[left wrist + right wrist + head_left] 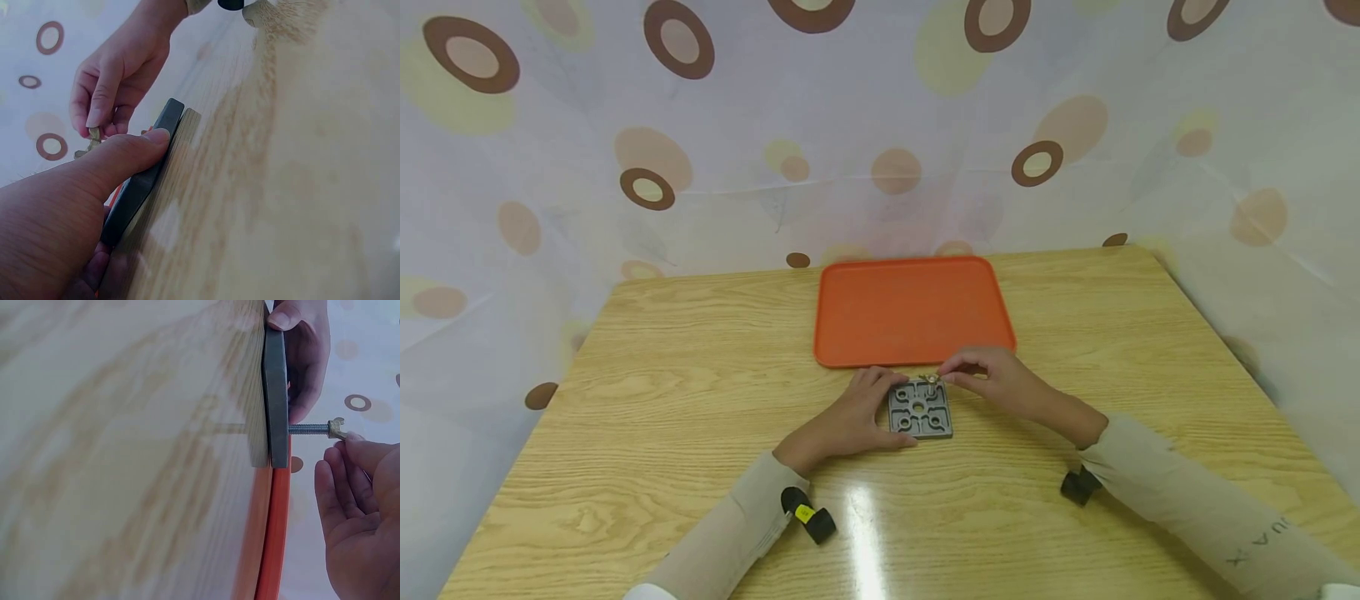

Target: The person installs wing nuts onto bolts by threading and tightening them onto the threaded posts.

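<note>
A square grey metal plate (919, 423) with round holes and raised ribs lies on the table. My left hand (853, 421) grips it from the left, thumb along the near edge and fingers at the far edge. From the plate's far right corner a threaded bolt (309, 429) stands upright. At its top is a brass-coloured wing nut (335, 429), pinched by my right hand (996, 382) between thumb and fingertips. In the left wrist view, my left thumb presses on the plate's dark edge (142, 181), and the right hand shows behind it.
An orange-red tray (910, 308) lies just beyond the plate, its near rim close to both hands. Light wood grain covers the tabletop (700, 367). A patterned curtain (850, 108) hangs behind the table and along its sides.
</note>
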The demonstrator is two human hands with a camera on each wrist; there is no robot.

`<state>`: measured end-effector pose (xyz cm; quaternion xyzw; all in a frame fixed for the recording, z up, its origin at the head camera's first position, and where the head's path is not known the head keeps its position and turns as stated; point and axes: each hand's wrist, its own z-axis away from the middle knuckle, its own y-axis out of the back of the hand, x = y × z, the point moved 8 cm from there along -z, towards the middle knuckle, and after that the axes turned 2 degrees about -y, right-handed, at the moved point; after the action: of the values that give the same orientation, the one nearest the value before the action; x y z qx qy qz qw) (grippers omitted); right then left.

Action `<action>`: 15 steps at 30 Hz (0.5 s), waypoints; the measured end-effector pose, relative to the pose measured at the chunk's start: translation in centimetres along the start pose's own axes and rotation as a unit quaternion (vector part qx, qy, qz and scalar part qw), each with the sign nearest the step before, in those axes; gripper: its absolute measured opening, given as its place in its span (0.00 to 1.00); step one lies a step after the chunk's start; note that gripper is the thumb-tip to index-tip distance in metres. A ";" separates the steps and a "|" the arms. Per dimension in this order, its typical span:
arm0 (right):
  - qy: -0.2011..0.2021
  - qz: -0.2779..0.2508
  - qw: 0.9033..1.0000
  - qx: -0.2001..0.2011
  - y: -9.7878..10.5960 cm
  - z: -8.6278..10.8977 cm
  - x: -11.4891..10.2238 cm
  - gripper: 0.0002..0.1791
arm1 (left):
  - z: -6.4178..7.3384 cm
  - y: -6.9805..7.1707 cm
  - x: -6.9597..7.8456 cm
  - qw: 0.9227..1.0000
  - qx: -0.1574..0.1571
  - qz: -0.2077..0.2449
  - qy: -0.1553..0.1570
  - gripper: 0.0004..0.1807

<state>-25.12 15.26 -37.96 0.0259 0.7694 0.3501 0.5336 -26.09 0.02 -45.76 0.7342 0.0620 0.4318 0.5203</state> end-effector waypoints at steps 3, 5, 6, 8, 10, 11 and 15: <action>0.002 -0.003 1.000 -0.002 -0.1 0.0 0.1 0.07 | 0.0 0.0 0.0 1.000 -0.001 0.001 0.002 0.48; -0.002 -0.005 1.000 -0.003 -0.1 -0.1 0.2 0.08 | 0.0 0.0 -0.1 1.000 0.000 0.002 0.003 0.48; -0.004 -0.006 1.000 -0.004 -0.1 -0.1 0.2 0.09 | 0.0 0.0 -0.1 1.000 0.000 0.003 0.003 0.48; -0.010 -0.009 1.000 -0.006 -0.2 -0.1 0.3 0.10 | 0.0 0.0 -0.1 1.000 0.001 0.003 0.002 0.48; -0.013 -0.012 1.000 -0.008 -0.3 -0.1 0.3 0.11 | 0.0 0.0 -0.1 1.000 0.002 0.003 0.002 0.48; -0.012 -0.013 1.000 -0.009 -0.3 -0.1 0.3 0.12 | 0.0 0.0 -0.1 1.000 0.003 0.003 0.001 0.48; 0.003 -0.022 1.000 -0.012 -0.5 -0.2 0.1 0.13 | 0.0 0.0 -0.1 1.000 0.004 0.001 -0.003 0.48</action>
<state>-25.13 14.85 -38.27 0.0015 0.7670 0.3477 0.5393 -26.15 -0.02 -45.84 0.7376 0.0610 0.4299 0.5172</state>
